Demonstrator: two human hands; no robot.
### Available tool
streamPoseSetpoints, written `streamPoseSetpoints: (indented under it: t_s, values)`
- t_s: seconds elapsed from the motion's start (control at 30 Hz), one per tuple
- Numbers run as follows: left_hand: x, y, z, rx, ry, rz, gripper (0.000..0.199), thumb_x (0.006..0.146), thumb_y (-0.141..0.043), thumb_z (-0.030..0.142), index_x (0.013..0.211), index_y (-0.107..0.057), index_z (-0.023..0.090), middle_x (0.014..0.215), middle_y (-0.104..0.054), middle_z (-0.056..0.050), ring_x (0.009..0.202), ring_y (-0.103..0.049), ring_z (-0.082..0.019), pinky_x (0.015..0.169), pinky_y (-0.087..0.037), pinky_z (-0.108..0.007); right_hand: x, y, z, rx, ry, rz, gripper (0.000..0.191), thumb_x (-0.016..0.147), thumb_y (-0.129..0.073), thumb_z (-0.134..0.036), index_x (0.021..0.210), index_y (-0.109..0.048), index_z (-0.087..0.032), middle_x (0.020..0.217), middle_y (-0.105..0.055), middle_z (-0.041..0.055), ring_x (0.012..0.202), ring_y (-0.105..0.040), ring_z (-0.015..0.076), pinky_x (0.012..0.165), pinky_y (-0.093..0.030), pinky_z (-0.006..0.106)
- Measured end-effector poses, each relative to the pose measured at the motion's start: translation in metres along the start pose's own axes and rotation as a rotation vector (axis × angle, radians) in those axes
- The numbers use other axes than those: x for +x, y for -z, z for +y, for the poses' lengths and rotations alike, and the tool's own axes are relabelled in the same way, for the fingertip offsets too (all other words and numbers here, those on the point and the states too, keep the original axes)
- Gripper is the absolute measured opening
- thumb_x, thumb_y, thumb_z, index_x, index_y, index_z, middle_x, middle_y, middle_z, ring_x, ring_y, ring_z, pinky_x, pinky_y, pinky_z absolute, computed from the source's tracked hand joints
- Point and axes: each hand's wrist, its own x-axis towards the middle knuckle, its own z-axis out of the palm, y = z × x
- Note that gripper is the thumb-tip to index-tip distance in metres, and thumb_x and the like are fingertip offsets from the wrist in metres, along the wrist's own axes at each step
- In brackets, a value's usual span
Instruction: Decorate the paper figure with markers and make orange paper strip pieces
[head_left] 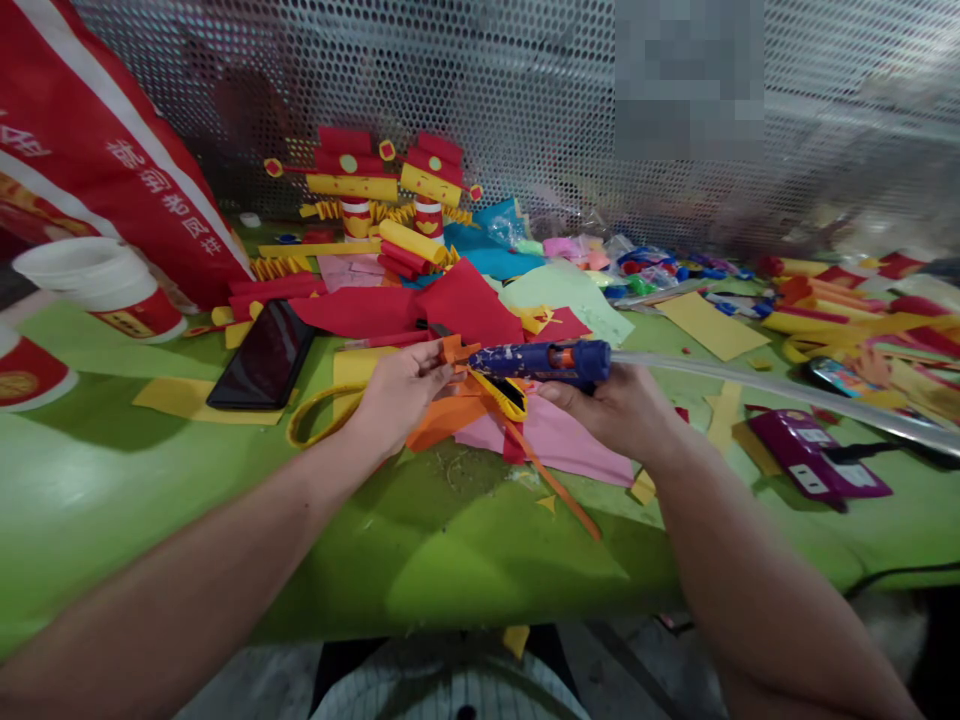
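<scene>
My right hand (628, 412) is closed around a blue, paint-worn hot glue gun (517, 362), which points left. A long clear glue stick (750, 380) sticks out of its back toward the right edge. My left hand (397, 395) pinches a small piece of orange paper (452, 349) right at the gun's nozzle; whether the two touch I cannot tell. Below the hands lie pink paper (577, 445), a thin orange strip (562, 488) and a yellow-and-black item (506, 395), partly covered by the gun.
Two red-and-yellow paper figures (352, 185) stand by the perforated metal screen (525, 100). A black phone (264, 355), paper cups (105, 290) and a red bag (142, 150) are at left. Red paper (472, 305) lies ahead; a purple box (814, 455) sits right on the green table (360, 560).
</scene>
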Motion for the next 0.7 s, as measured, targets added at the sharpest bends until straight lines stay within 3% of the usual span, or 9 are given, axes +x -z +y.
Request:
streamPoseSetpoints:
  t_s: [0.2, 0.4, 0.7]
  values:
    - [-0.0012, -0.001, 0.0005, -0.018, 0.024, -0.008, 0.018, 0.073, -0.065, 0.013, 0.09, -0.069, 0.017, 0.087, -0.071, -0.002, 0.077, -0.065, -0.012, 0.073, -0.052, -0.024, 0.0004, -0.0029, 0.0037, -0.038, 0.024, 0.048, 0.043, 0.074, -0.052, -0.061, 0.057, -0.052, -0.022, 0.043, -0.043, -0.0022, 0.041, -0.036, 0.0113, 0.041, -0.025, 0.025]
    - [0.0003, 0.0015, -0.0006, 0.012, -0.017, 0.008, 0.021, 0.074, -0.059, 0.01, 0.091, -0.069, 0.017, 0.085, -0.072, -0.002, 0.079, -0.066, -0.012, 0.064, -0.05, -0.018, 0.0007, 0.0009, 0.0056, -0.028, 0.018, 0.011, 0.04, 0.074, -0.054, -0.058, 0.057, -0.055, -0.022, 0.042, -0.044, -0.002, 0.043, -0.041, 0.0125, 0.042, -0.03, 0.025]
    - [0.0011, 0.0013, 0.0057, -0.035, 0.003, 0.068, 0.022, 0.071, -0.062, 0.01, 0.092, -0.062, 0.018, 0.079, -0.071, 0.0, 0.075, -0.067, -0.013, 0.065, -0.052, -0.021, 0.0027, 0.0032, -0.0004, -0.02, -0.04, -0.067, 0.037, 0.074, -0.051, -0.055, 0.063, -0.061, -0.021, 0.047, -0.053, 0.0023, 0.043, -0.046, 0.0154, 0.043, -0.029, 0.028]
